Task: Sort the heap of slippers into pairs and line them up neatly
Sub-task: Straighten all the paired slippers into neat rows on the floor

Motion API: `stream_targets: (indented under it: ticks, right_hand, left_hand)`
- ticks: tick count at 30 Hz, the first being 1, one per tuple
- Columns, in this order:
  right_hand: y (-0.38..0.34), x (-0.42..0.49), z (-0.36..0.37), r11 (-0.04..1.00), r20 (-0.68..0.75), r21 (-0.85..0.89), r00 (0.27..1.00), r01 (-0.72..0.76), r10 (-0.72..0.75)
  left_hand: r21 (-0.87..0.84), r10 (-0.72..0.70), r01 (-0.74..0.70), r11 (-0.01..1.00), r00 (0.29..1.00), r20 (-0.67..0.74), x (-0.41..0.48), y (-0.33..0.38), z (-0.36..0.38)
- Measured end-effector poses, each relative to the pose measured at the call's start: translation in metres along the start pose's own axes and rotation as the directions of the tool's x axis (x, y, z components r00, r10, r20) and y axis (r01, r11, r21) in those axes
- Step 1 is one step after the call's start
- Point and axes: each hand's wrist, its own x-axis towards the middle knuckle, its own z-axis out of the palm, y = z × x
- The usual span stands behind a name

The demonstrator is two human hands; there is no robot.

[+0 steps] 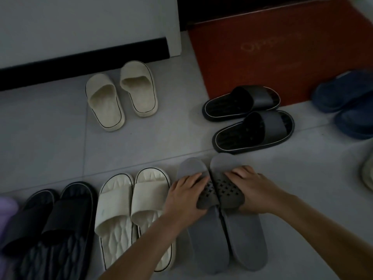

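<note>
Both hands work the grey pair [207,239], which lies on the tiled floor [50,128] directly under them, toes pointing away from the person. The left hand [186,190] wraps one slipper's perforated strap [209,196], fingers over the top and thumb at its near edge. The right hand [256,188] clasps the other strap from its outer side. Gripping both at once lets the soles be pressed flush, and they touch along their inner edges. Just outside the left hand sits a white pair [129,209], then a black pair [60,219], so the grey ones seem meant as the next place in that near row. Past the fingertips a dark pair with grey bands [248,118] and a cream pair [121,96] lie matched but angled, likely awaiting alignment.
</note>
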Motion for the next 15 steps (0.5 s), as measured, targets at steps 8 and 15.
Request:
stream_targets:
  ticks: [8,15]
  right_hand:
    - [-0.0027,0.0058,0.0004,1.000,0.016,0.011,1.000,-0.008,0.008]
    - [-0.0022,0.0061,0.0011,1.000,-0.002,0.008,1.000,-0.011,0.011]
  left_hand:
    - [0.019,-0.016,0.017,1.000,0.999,-0.052,-0.0047,-0.0086,0.0055]
    - [0.014,-0.016,0.017,1.000,0.999,-0.045,-0.0056,-0.0092,0.0052]
